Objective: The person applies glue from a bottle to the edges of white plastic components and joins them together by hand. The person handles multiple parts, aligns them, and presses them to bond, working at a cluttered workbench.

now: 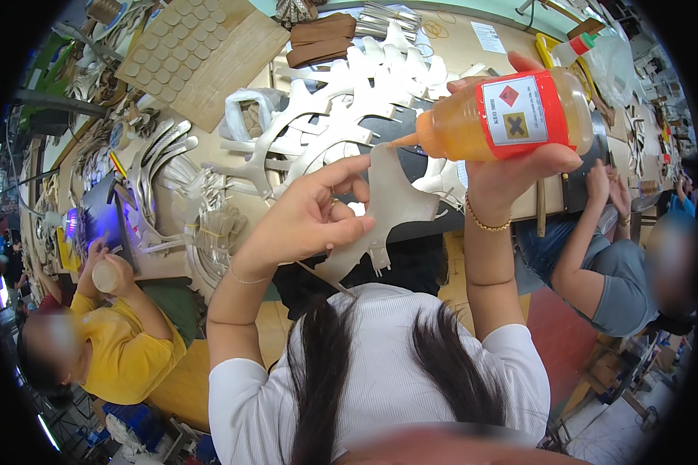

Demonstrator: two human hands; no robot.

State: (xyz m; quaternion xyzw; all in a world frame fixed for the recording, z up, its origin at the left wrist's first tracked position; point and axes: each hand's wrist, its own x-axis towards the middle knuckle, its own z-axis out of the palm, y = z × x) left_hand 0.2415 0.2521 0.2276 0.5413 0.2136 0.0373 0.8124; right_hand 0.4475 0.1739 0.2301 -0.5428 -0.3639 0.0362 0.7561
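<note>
My right hand (512, 167) is wrapped round a clear squeeze bottle of amber glue (451, 125) with a red and white label. The bottle lies tilted on its side, its orange nozzle (405, 140) pointing left. The nozzle tip is at the top edge of a pale, curved, flat shoe-upper piece (399, 198). My left hand (310, 213) pinches this piece at its left side between thumb and fingers, holding it up in front of my chest. Its lower end hangs over my lap. Whether glue is coming out is too small to tell.
Beyond my hands, similar white pieces (380, 74) lie heaped on the worktable. Brown strips (322, 40), a plastic bag (244, 112) and a board with round pads (182, 46) lie farther back. A person in yellow (128, 341) works at left, another in grey (616, 283) at right.
</note>
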